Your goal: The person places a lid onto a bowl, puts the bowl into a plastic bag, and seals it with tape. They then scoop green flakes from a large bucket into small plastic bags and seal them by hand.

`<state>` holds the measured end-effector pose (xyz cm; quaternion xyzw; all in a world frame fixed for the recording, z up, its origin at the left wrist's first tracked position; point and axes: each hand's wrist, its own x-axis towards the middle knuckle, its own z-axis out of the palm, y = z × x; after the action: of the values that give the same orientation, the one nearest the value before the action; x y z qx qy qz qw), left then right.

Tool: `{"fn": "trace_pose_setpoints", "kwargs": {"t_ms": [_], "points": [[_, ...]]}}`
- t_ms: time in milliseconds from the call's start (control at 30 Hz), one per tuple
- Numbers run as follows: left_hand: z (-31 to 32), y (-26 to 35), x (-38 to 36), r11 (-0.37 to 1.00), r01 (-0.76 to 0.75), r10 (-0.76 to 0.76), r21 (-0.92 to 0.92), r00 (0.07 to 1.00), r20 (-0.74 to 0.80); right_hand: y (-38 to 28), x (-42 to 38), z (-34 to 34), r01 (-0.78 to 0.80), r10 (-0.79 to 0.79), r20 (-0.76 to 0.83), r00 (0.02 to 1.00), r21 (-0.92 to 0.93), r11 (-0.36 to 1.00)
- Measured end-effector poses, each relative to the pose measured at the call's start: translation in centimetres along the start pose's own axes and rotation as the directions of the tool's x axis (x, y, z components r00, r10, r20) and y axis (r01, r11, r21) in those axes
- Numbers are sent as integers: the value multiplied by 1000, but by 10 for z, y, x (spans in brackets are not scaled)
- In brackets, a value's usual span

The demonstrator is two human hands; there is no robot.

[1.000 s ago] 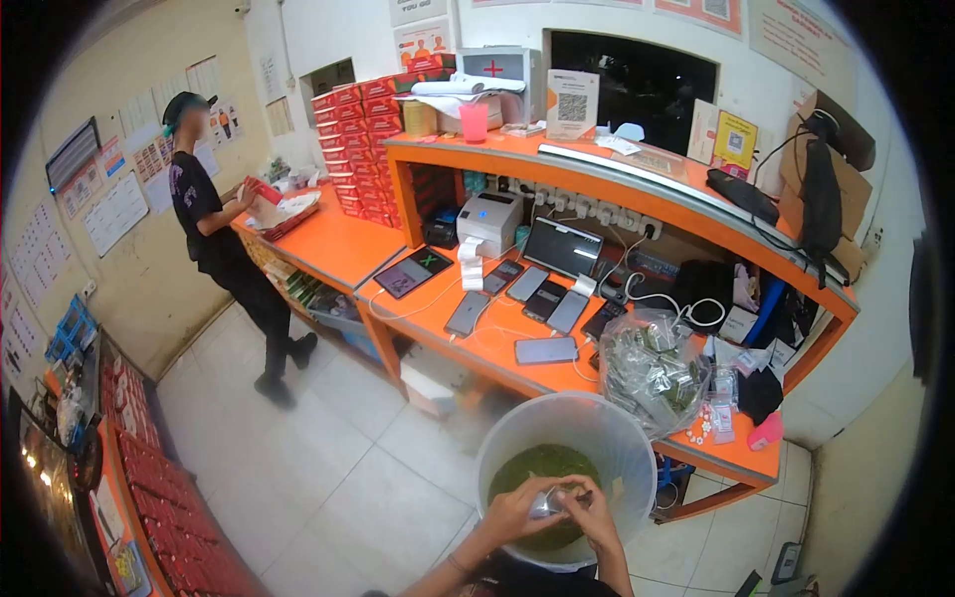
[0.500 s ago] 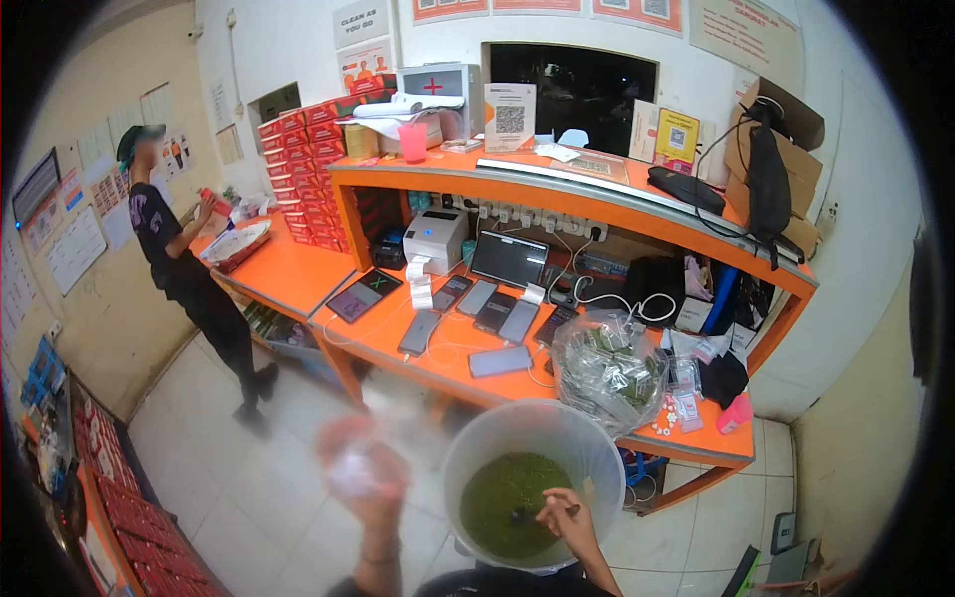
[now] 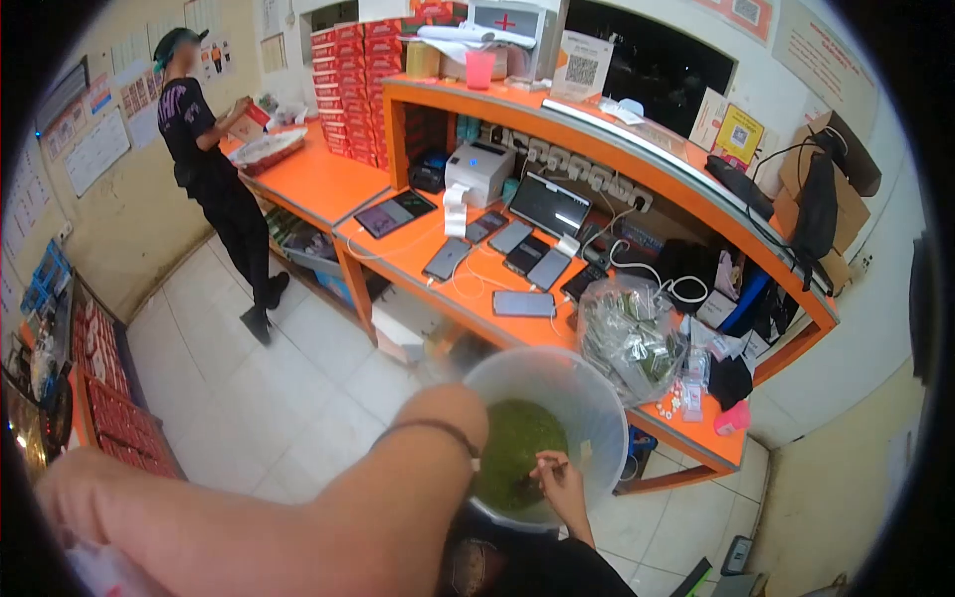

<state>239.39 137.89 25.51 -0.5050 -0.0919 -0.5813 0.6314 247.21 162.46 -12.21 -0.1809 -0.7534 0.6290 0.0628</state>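
Observation:
My left hand point(image 3: 229, 512) looms large and blurred close to the lens at the lower left, a dark band round its wrist. Its fingers curl at the frame's edge round a pale, plastic-like item point(image 3: 104, 569), only partly visible. Over the near right side of a large translucent bucket point(image 3: 595, 423), my right hand point(image 3: 559, 482) grips a dark utensil, its lower end in the green granular material point(image 3: 522, 438) inside. Just beyond the bucket, a clear plastic bag point(image 3: 629, 338) with green-filled packets rests on the orange counter point(image 3: 413, 261).
Phones point(image 3: 524, 303), a tablet point(image 3: 396, 213), a laptop point(image 3: 550, 205) and a label printer point(image 3: 479, 169) sit on the counter with loose cables. At the left, another person point(image 3: 214, 149) stands holding a red-and-white item beside stacked red boxes point(image 3: 353, 95).
My left hand has come up and left, much closer to the camera. The view has shifted, moving the counter rightward in frame. My right hand stays at the bucket with the utensil.

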Motion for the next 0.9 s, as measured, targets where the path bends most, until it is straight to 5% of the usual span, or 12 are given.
{"fn": "trace_pose_setpoints", "kwargs": {"t_ms": [367,433,500,533,600,733,767,833,900], "points": [[-1,-7,-32,930,173,-210,-325,974,-83,24,-2,-3,-11,12,38,999,-21,1000],[-10,-17,-69,957,181,-187,-225,982,-4,19,2,-5,22,-21,4,1000,-38,999],[-46,-11,-141,880,360,-388,309,921,31,0,0,-10,-21,21,3,1000,-137,990],[-60,8,-173,760,519,-576,392,817,35,4,4,-14,-13,13,-1,1000,-126,992],[-82,43,-231,410,681,-871,606,490,38,17,9,-20,220,-242,-20,970,-350,911],[-112,103,-285,326,527,-902,785,-76,426,19,12,-25,189,-266,-103,958,-471,862],[-116,117,-291,327,517,-905,791,-72,420,22,20,-26,200,-273,-92,958,-467,861],[-122,138,-303,152,586,-882,796,-283,377,33,36,-32,207,-264,-11,965,-592,779],[-128,143,-320,104,583,-914,806,-264,309,28,67,-38,215,-226,44,973,-525,823]]}}
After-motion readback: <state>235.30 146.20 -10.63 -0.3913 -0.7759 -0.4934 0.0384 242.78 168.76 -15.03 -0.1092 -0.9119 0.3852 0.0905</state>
